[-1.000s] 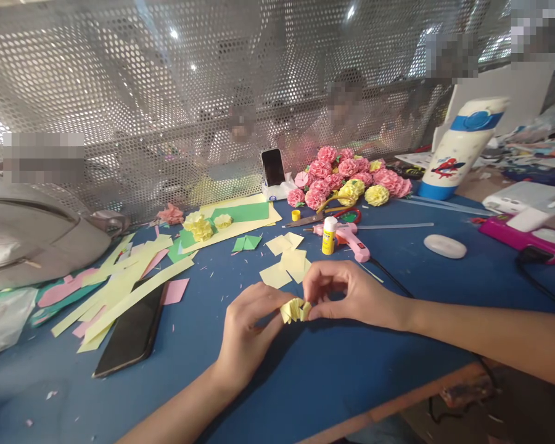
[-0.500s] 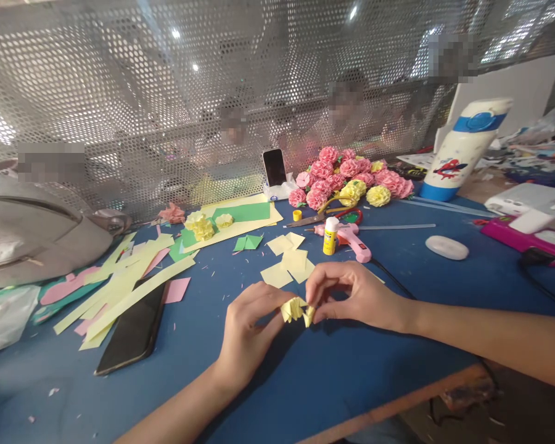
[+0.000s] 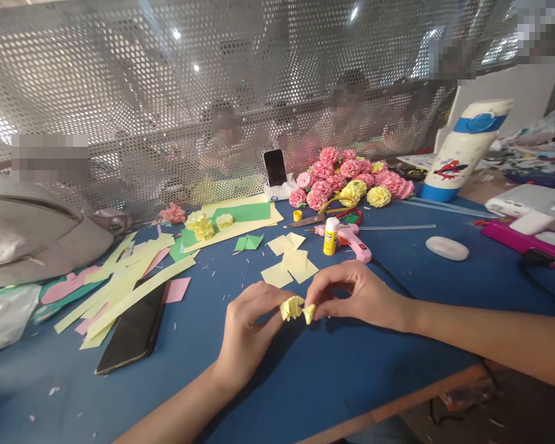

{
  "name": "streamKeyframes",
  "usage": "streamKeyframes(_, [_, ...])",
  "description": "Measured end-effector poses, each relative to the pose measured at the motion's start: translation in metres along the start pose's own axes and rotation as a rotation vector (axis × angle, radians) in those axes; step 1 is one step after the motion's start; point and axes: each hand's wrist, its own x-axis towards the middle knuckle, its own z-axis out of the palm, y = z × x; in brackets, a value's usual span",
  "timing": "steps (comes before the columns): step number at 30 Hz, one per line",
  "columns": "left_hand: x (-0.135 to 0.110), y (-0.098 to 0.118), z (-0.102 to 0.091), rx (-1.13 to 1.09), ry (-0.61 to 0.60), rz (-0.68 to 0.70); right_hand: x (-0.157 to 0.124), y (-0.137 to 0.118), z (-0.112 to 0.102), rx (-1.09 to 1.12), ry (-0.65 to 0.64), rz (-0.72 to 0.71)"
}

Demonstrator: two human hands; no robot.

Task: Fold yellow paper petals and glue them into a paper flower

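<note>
L hand [image 3: 247, 324] has the yellow pleat [image 3: 291, 308] pinched btwn thumb & fingers; R hand [image 3: 356, 293] nips the small tab [image 3: 309, 314] at its R end, so hands are apart w/ just paper btwn them. Pleat's over the blue table [image 3: 305, 382], on the near side of the loose squares [image 3: 277, 275], approx. mid-view. Risks: paper looks thin, so too hard a tug by R hand could rip the narrow neck btwn pleat & tab; can't tell if they're 1 pc. or 2. Too tight a squeeze by L hand could crush the folds; too slack & they'd prob. spring open. Also, the cord [image 3: 393, 282] of the glue gun [image 3: 361, 250] passes under R wrist; a careless sweep could snag it, shift the gun & tip the glue stick [image 3: 330, 240] standing upright just beside it. Orientation: pleat's long axis runs approx. L–R, near level, in line w/ the gap btwn the hands; R end faces R fingertips, L end hidden by L fingers. Ridges go roughly up-down, i.e. across that axis. Tab narrows to a tip pointing down, toward the near side.
</note>
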Motion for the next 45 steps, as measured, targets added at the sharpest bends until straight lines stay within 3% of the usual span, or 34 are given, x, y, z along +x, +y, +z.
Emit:
streamKeyframes(13, [-0.001,0.0,0.001,0.0,-0.023,0.013,0.002,-0.002,0.001,0.051,0.011,0.067])
streamKeyframes(23, [0.0,0.002,0.001,0.061,-0.031,0.056,0.006,0.002,0.002,0.2,-0.036,0.227])
streamKeyframes(32, [-0.001,-0.001,0.001,0.427,-0.113,0.213,0.009,0.004,0.003,0.269,-0.05,0.294])
streamKeyframes(39, [0.0,0.007,0.007,0.569,-0.273,0.127,0.007,0.006,0.003,0.304,-0.076,0.313])
streamKeyframes(45, [0.0,0.012,0.01,0.399,-0.36,-0.02,0.006,0.009,0.004,0.252,-0.098,0.275])
